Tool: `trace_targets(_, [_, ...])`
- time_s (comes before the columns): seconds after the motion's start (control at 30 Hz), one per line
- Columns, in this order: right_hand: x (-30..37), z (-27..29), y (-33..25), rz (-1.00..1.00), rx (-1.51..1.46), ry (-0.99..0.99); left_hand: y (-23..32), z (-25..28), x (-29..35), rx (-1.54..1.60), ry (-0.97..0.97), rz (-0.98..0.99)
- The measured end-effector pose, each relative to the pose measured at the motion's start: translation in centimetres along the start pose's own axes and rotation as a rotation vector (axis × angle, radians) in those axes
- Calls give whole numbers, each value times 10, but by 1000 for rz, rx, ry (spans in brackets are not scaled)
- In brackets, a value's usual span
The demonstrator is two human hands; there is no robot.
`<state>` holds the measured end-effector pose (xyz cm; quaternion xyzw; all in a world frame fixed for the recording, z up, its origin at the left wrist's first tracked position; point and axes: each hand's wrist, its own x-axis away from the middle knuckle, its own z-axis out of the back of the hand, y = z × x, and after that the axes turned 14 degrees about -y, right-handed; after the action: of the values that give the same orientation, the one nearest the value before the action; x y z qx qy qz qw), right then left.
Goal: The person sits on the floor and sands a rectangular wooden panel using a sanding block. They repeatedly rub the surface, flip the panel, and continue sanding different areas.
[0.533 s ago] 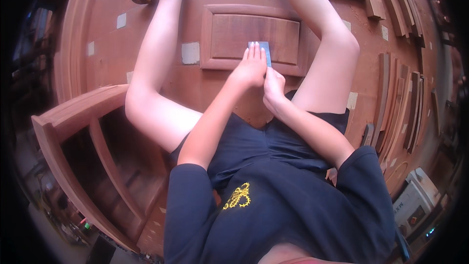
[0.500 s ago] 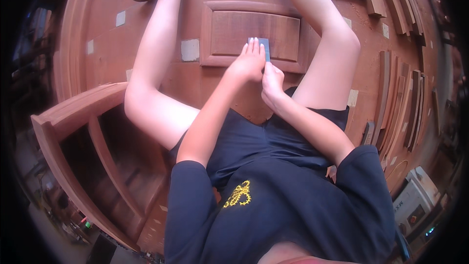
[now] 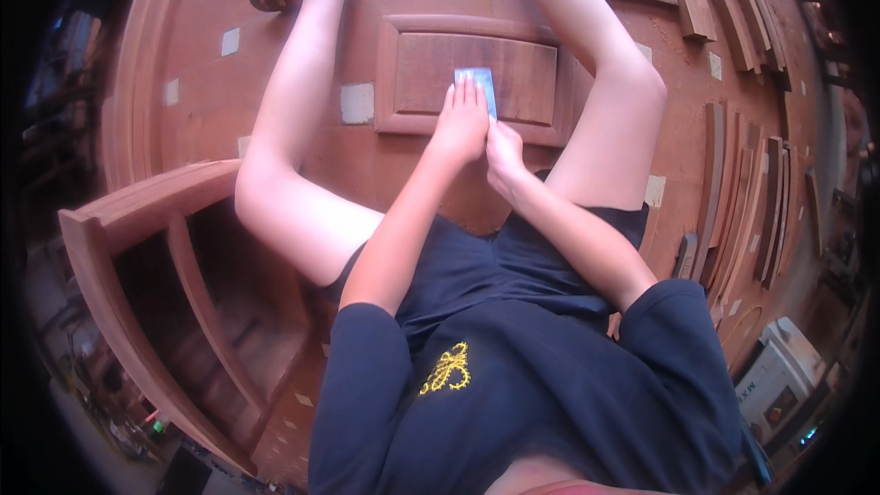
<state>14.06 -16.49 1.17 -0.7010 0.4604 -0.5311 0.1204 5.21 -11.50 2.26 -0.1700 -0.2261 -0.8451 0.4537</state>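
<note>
Right of hands (image 3: 463,128), lettered white box (image 3: 790,356)

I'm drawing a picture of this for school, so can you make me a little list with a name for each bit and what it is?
Left hand: fingers flat on a blue-grey piece
Right hand: at the piece's near end, exact grip unclear
Under the piece: framed wooden panel
Panel lies on: reddish-brown surface
Picture's left: open wooden frame
Picture's right: wooden strips, white box
Clothes: dark shirt, yellow design
</note>
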Motion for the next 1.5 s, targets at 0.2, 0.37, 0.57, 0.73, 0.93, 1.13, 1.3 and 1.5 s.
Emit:
trace_targets(0.2, [-8,-3,-5,-28,97,-23,-4,6,-2,-34,-1,32])
trace_targets(0.37, [-14,-2,-5,0,95,-66,-10,7,-12,-9,10,22])
trace_targets(0.57, [-5,-10,-4,33,115,39,-2,0,-10,-97,59,54])
trace_targets(0.73, [-8,-19,-7,12,52,-10,-17,-1,-20,-39,71,83])
trace_targets(0.93, [9,-3,-11,-104,70,54,6,-23,-14,-25,37,73])
trace_targets(1.13, [-34,7,-7,-41,-59,-38,-26,17,-32,215,60,-176])
trace_targets(1.3, [-8,13,-8,-142,80,42,17,-13,-14,-10,66,79])
trace_targets(1.5, [-30,0,-9,-46,123,-60,0,-1,-32,-19,40,329])
